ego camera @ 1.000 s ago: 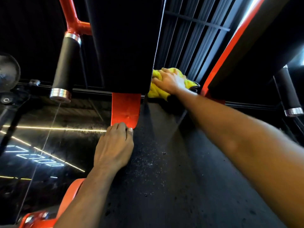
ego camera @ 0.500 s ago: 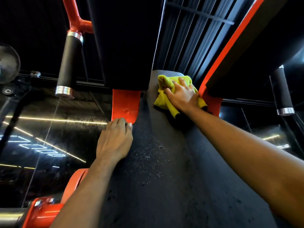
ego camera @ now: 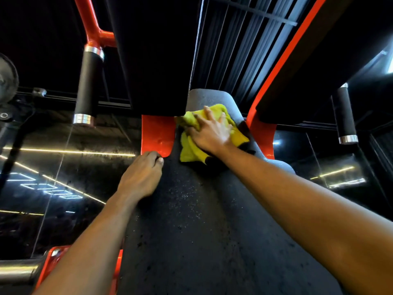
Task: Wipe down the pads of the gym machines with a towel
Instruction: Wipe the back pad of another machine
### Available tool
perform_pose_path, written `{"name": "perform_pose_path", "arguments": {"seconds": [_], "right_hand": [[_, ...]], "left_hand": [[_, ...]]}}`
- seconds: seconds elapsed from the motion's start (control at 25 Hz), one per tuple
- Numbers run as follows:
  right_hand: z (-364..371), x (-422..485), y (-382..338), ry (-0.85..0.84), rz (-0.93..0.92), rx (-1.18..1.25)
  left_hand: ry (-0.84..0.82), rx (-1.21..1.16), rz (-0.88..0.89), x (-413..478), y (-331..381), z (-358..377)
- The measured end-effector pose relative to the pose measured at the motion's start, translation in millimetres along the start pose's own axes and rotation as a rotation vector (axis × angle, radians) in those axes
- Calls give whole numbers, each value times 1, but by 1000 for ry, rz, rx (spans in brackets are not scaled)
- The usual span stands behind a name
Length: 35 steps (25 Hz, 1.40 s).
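Note:
A long black pad (ego camera: 191, 231) of a gym machine runs from the bottom of the view up to a rounded grey top end. A yellow towel (ego camera: 191, 150) lies bunched on the pad's upper part. My right hand (ego camera: 209, 134) presses flat on the towel with the fingers spread. My left hand (ego camera: 141, 177) rests on the pad's left edge, fingers curled over the side just below an orange-red bracket (ego camera: 157, 135).
Black padded handles with chrome ends hang at the left (ego camera: 88, 86) and right (ego camera: 343, 116) on the orange-red frame (ego camera: 93, 33). A large black panel (ego camera: 153, 56) sits above the pad. The glossy dark floor (ego camera: 63, 167) mirrors light strips.
My right hand has drawn the towel down and to the left along the pad, uncovering its rounded grey top. My left hand stays on the pad's left edge.

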State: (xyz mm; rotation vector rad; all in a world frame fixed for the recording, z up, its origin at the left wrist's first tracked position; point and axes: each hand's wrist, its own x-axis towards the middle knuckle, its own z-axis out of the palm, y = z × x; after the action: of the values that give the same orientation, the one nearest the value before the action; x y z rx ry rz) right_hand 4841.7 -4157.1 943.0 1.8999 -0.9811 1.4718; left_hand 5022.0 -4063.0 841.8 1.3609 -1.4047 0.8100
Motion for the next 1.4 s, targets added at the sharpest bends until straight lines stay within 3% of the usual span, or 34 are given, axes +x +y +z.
{"name": "perform_pose_path", "arguments": {"seconds": [0.08,0.2,0.4,0.56,0.68,0.84,0.88,1.0,1.08,1.24,1.28,1.4], "right_hand": [[5,-14,4,-4,-177,-33],[7,-34,49,149,-305,-30],[5,-63,97,143,113,110],[23,-121,101,133,77,26],[10,-89,113,88,20,40],[4,-62,96,119,291,175],[9,-76,91,133,284,148],[18,-136,107,151,31,41],[7,-136,138,123,-7,-2],[-3,-115,157,114,556,177],[0,-124,152,128,557,143],[15,-173,152,127,127,2]], "left_hand": [[26,-13,-6,1,-2,4],[77,-7,-11,1,-2,10],[120,28,-15,-2,4,14],[140,92,-37,-8,15,14],[110,104,-33,-8,15,13],[51,116,-40,-8,13,9],[52,123,-46,-9,14,9],[91,154,-63,-16,20,11],[86,166,-68,-17,22,10],[30,174,-79,-17,20,6],[35,173,-72,-17,18,8],[55,112,-19,-18,7,12]]}}
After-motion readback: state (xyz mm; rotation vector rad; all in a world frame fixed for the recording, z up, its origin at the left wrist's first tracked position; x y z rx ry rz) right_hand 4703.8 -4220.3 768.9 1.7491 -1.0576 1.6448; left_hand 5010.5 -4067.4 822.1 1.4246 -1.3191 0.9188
